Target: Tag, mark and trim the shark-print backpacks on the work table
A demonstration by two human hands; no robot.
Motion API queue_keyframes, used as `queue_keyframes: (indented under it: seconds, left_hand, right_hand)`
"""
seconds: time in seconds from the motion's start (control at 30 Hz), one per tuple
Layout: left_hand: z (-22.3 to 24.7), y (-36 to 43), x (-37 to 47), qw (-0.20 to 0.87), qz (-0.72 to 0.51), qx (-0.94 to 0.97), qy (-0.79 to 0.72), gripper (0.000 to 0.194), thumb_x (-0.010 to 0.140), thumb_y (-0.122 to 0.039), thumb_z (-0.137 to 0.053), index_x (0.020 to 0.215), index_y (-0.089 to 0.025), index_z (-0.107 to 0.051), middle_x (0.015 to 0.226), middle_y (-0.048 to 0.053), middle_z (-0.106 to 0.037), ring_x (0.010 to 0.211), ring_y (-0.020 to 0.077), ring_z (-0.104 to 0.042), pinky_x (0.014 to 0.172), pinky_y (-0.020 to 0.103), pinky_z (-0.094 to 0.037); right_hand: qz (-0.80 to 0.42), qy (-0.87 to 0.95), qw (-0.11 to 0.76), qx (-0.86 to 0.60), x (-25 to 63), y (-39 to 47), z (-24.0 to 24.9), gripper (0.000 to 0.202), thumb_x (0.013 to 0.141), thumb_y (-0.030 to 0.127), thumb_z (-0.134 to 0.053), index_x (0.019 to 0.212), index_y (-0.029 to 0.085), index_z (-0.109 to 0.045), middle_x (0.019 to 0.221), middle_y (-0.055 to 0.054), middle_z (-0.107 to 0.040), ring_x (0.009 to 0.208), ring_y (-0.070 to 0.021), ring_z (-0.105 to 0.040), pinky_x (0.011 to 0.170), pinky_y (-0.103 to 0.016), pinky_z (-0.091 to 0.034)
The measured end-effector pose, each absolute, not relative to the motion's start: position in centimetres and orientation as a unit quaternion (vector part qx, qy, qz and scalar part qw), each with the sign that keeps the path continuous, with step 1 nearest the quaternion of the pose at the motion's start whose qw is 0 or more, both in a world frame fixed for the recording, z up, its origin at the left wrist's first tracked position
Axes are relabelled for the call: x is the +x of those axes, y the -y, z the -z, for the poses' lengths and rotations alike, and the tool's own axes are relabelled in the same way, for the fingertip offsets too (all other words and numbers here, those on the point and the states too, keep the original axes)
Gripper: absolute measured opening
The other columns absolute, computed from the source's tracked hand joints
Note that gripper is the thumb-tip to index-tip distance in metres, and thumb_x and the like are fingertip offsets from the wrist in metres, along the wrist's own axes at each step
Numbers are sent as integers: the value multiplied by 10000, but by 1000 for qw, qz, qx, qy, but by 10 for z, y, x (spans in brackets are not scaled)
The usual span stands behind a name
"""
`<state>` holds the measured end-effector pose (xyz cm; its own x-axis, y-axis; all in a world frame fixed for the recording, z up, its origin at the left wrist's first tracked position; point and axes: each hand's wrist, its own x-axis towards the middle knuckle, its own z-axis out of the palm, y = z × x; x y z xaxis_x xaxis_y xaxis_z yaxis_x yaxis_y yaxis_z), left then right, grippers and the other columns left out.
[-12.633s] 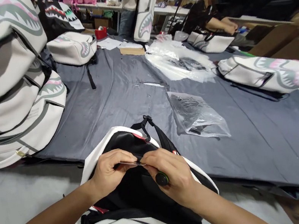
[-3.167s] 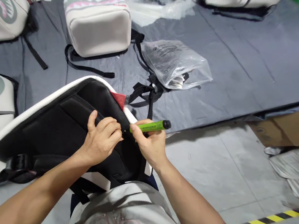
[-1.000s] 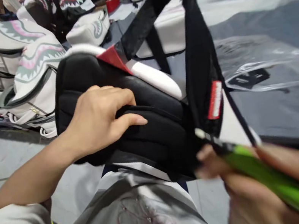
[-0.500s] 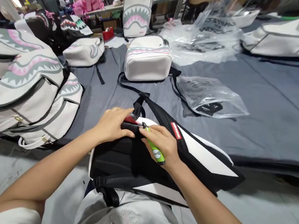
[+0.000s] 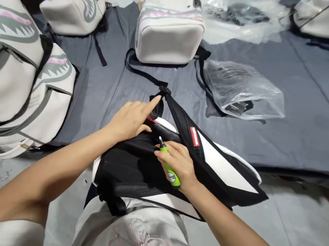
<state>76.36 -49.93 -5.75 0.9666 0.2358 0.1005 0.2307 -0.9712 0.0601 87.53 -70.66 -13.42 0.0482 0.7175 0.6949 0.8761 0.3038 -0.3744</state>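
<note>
A black and white backpack (image 5: 139,161) rests between the grey-covered table's edge and my lap, its black back panel and straps facing up. My right hand (image 5: 178,163) lies over it, fingers wrapped round a green marker pen (image 5: 171,168) whose pale tip points up and away from me. My left hand (image 5: 132,119) is on the backpack's far edge, index finger stretched towards a black strap buckle (image 5: 164,90) and thumb apart. A small red label (image 5: 194,136) shows on the right shoulder strap. What lies under my left palm is hidden.
White backpacks with shark-mouth prints (image 5: 18,89) are stacked at the left. Smaller white bags (image 5: 168,29) stand on the table (image 5: 299,95) ahead. A clear plastic bag (image 5: 248,91) lies to the right, with more plastic wrapping (image 5: 242,20) behind it.
My view has tipped down and closer. My left hand has loosened from the backpack's edge, its index finger now extended. The pen stays in my right hand, slightly more upright.
</note>
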Motion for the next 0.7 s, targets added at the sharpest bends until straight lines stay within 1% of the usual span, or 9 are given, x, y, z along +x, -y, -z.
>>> queue_keyframes:
  seconds: [0.07, 0.17, 0.27, 0.33, 0.4, 0.43, 0.5, 0.63, 0.7]
  left_hand:
    - [62, 504, 760, 6, -85, 995, -56, 937, 896, -461, -637, 1589, -179, -74, 1499, 176, -448, 1351, 289, -441, 1077, 417, -355]
    - [66, 512, 760, -24, -86, 995, -44, 1143, 792, -543, -729, 1593, -227, 23, 1600, 207, -263, 1437, 369, -312, 1128, 531, -277]
    - [70, 519, 766, -44, -48, 994, -85, 1259, 707, -523, -805, 1589, -263, 55, 1636, 218, -152, 1451, 446, -245, 1125, 659, -182]
    - [71, 522, 770, -45, -24, 993, -102, 1256, 692, -465, -828, 1592, -269, 27, 1641, 216, -135, 1438, 455, -258, 1115, 671, -181]
    - [71, 524, 772, -32, -11, 993, -115, 1204, 715, -391, -818, 1594, -256, -6, 1638, 222, -142, 1396, 429, -337, 1097, 613, -259]
    - [71, 525, 772, -22, -8, 993, -118, 1160, 738, -353, -798, 1594, -249, -22, 1637, 223, -143, 1369, 409, -377, 1079, 574, -299]
    - [68, 525, 771, -8, -6, 993, -122, 1058, 788, -291, -738, 1593, -242, -54, 1640, 220, -135, 1333, 378, -423, 1042, 519, -345]
    - [64, 526, 771, -3, 6, 992, -127, 956, 823, -254, -673, 1589, -240, -103, 1650, 200, -122, 1328, 371, -422, 1034, 505, -341]
    - [62, 526, 771, 1, 12, 991, -134, 937, 833, -266, -661, 1588, -246, -105, 1656, 183, -110, 1343, 370, -404, 1045, 501, -330]
  right_hand:
    - [99, 673, 455, -575, 880, 703, 139, 379, 861, 18, -644, 1171, 236, -634, 1095, -91, -732, 1034, -241, -658, 885, -405, -522]
    - [93, 665, 480, -564, 882, 698, 141, 430, 833, 10, -643, 1190, 248, -619, 1062, -82, -741, 977, -236, -676, 853, -405, -547]
    - [64, 677, 482, -553, 883, 698, 139, 345, 875, 130, -634, 1206, 224, -611, 1068, -121, -728, 996, -273, -663, 843, -463, -549]
    - [40, 683, 483, -547, 885, 699, 137, 308, 922, 274, -613, 1221, 201, -608, 1078, -147, -717, 1016, -300, -647, 840, -498, -545]
    - [19, 689, 481, -542, 887, 700, 136, 347, 951, 377, -570, 1245, 196, -604, 1091, -153, -712, 1032, -313, -640, 840, -508, -548]
    - [13, 692, 479, -541, 889, 701, 136, 356, 955, 385, -559, 1257, 202, -600, 1099, -148, -713, 1037, -312, -642, 844, -506, -552]
    - [7, 686, 478, -548, 890, 702, 138, 363, 935, 329, -580, 1281, 215, -584, 1101, -137, -719, 1040, -306, -653, 853, -493, -560]
    - [-50, 608, 502, -613, 890, 702, 138, 477, 872, 201, -627, 1325, 217, -477, 1065, -115, -736, 1016, -275, -701, 850, -448, -584]
    - [-72, 594, 494, -631, 891, 700, 130, 432, 878, 184, -628, 1286, 226, -492, 1057, -98, -740, 979, -252, -720, 839, -415, -593]
